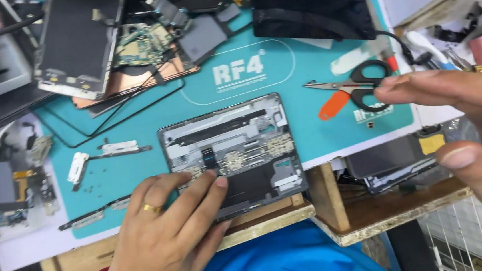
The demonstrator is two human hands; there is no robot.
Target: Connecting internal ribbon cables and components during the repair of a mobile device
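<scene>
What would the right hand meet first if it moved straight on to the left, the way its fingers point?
Probably the black-handled scissors: the right hand points left, fingertips just beside them. The hand may be raised above the mat, so depth is uncertain.

Matt grey metal frame (231, 150) lies on a smooth teal rubber mat (321, 129); scissors (357, 86) have glossy black plastic handles; surface (373, 214) rough wood.

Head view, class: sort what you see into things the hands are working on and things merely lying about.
In hand:
opened device, under left hand
right hand, raised, empty

Lying about:
scissors
loose metal brackets
circuit boards
teal mat
</scene>
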